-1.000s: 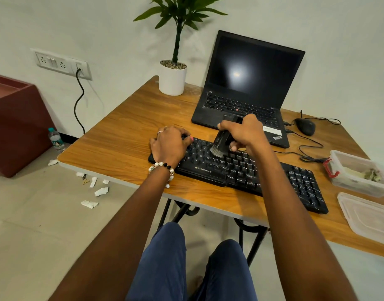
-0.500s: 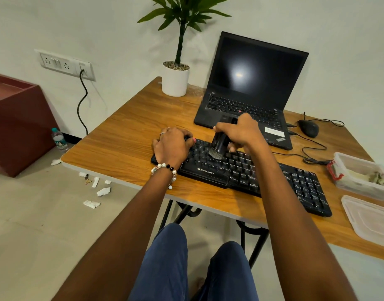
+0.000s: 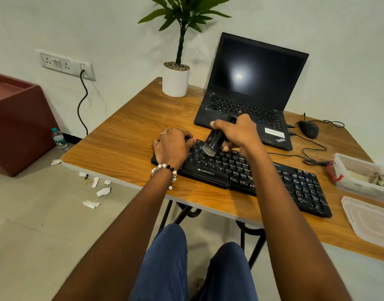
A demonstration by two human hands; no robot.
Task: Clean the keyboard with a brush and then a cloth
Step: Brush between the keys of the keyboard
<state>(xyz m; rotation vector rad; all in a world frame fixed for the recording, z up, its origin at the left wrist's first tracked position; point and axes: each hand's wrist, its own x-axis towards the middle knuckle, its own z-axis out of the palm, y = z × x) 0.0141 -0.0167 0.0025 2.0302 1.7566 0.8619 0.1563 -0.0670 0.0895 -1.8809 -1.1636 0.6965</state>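
A black keyboard [image 3: 273,179] lies slanted across the wooden table [image 3: 126,148]. My right hand [image 3: 239,131] grips a black brush [image 3: 212,142], its grey bristles touching the keys in the upper left part of the keyboard. My left hand [image 3: 171,144] rests on the keyboard's left end, fingers curled over its far edge and holding it. No cloth is in view.
An open black laptop [image 3: 252,83] stands behind the keyboard, a potted plant [image 3: 176,79] to its left. A wired mouse [image 3: 308,129] lies at the right. A clear plastic box [image 3: 360,177] and its lid [image 3: 371,220] sit near the right edge.
The brush has shifted slightly left and toward the keyboard's far rows. The left hand stays on the keyboard's left end. The camera has shifted a little.
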